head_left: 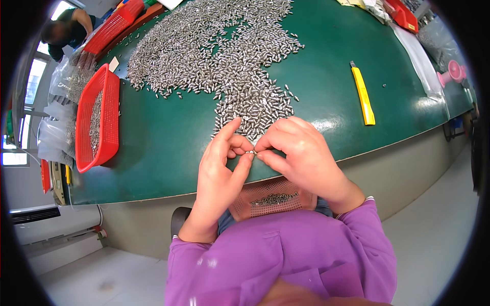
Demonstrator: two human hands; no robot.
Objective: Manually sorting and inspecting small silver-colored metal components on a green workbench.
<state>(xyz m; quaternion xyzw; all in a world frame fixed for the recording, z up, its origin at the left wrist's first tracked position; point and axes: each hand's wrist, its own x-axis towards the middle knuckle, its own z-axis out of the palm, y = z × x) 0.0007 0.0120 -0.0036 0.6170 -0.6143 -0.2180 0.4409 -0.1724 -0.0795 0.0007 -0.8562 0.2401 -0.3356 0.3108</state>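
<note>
My left hand (pixel 218 166) and my right hand (pixel 302 151) meet at the near edge of the green table (pixel 158 158). Thumbs and forefingers of both are pinched together around a small silvery metal part (pixel 251 152), mostly covered by the fingertips. Just beyond the fingers begins a big spread of similar small, bullet-shaped metal parts (pixel 250 99), which widens toward the far left. Below my hands, on my lap, a pink perforated basket (pixel 242 204) holds some of these parts.
A red basket (pixel 113 130) with parts inside stands at the left edge, beside filled clear plastic bags (pixel 56 135). On the right lies a yellow utility knife (pixel 363 98). A pink fan-like object (pixel 452 73) sits farther right. Another person (pixel 71 28) bends over at the far left.
</note>
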